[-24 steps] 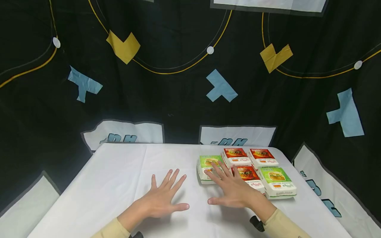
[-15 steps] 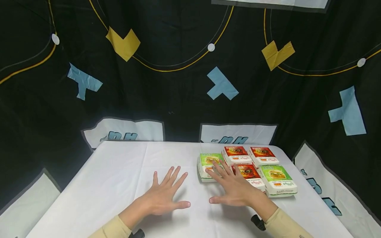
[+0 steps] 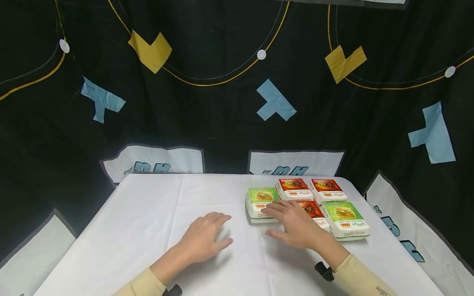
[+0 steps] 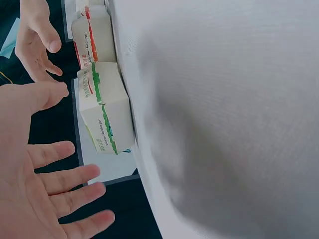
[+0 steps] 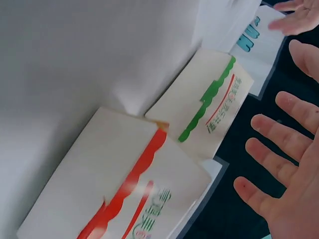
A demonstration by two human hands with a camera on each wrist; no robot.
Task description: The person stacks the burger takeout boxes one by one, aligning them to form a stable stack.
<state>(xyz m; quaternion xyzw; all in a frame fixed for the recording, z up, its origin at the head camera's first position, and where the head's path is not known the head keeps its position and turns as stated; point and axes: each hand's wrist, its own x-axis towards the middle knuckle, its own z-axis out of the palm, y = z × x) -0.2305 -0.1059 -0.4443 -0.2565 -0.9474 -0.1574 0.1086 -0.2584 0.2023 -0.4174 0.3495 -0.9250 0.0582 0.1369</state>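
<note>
Three red-and-white hamburger boxes and two green-and-white ones lie close together on the table's right side. The left green box (image 3: 263,195) and front red box (image 3: 312,210) are partly hidden by my right hand (image 3: 296,226). That hand hovers palm down over the front of the group, fingers slightly bent, holding nothing. The right wrist view shows a gap between its fingers and the red box (image 5: 114,179). My left hand (image 3: 201,238) hangs above the white cloth, left of the boxes, its fingers relaxed and holding nothing.
Behind these stand a back left red box (image 3: 293,184) and a back right red box (image 3: 326,186); the right green box (image 3: 344,213) is at the group's front right. A white cloth covers the table (image 3: 140,213). A black curtain (image 3: 222,123) hangs behind it.
Both hands had widely spread, straight fingers; now the fingers are closer together and slightly bent. The boxes have not been moved. The head view has tilted down slightly.
</note>
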